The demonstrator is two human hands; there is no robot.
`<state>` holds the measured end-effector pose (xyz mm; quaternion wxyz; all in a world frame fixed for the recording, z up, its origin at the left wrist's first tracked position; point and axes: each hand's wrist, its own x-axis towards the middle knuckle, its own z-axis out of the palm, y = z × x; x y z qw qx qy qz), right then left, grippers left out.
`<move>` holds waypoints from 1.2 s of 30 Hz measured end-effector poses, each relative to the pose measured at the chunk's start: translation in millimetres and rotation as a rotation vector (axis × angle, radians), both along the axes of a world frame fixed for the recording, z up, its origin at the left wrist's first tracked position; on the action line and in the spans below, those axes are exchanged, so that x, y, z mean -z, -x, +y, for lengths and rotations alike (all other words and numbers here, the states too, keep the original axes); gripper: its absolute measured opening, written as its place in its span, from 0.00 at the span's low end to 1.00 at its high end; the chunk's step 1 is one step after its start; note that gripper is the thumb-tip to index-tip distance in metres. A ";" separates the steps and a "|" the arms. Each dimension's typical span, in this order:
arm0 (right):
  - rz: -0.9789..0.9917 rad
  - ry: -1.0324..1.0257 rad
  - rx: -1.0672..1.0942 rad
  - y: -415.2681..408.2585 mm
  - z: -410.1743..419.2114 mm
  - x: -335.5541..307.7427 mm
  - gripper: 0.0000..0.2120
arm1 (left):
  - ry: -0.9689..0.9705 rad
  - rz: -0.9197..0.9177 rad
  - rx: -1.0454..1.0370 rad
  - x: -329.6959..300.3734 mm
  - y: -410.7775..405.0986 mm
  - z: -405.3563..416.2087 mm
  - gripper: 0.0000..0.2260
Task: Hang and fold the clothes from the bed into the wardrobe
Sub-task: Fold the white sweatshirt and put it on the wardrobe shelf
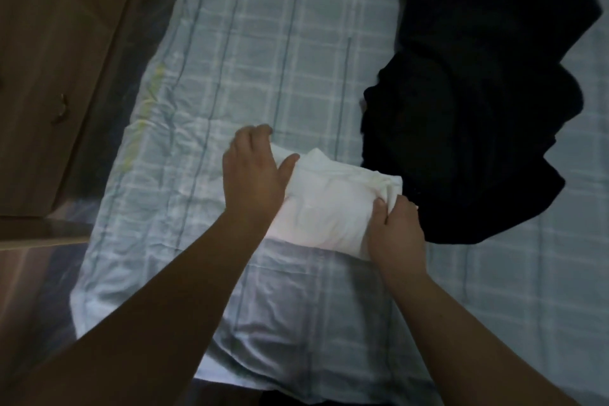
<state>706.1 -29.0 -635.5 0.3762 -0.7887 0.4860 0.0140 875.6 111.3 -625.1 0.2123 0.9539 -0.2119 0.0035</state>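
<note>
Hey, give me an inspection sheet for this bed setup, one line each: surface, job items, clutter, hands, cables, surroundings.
Surface: bed with a pale checked sheet, wrinkled near its left edge.
Job items: white garment, folded into a compact bundle, lying on the sheet; dark clothes heaped unfolded to its right, touching it.
Clutter: nothing seen.
Hands: left hand grips the bundle's left end, thumb on top; right hand pinches its right corner.
Cables: nothing seen.
Surroundings: wooden wardrobe door with a metal handle, left of the bed; glossy floor below it.
</note>
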 end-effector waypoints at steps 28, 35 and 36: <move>0.068 0.304 -0.670 -16.3 -28.9 42.0 0.27 | -0.210 0.232 0.713 67.9 -20.5 23.9 0.23; 0.114 0.313 -0.715 -19.5 -31.2 34.7 0.27 | -0.206 0.244 0.733 65.3 -24.2 25.4 0.24; 0.142 0.338 -0.739 -18.6 -30.0 30.6 0.28 | -0.240 0.210 0.729 61.2 -21.4 25.2 0.24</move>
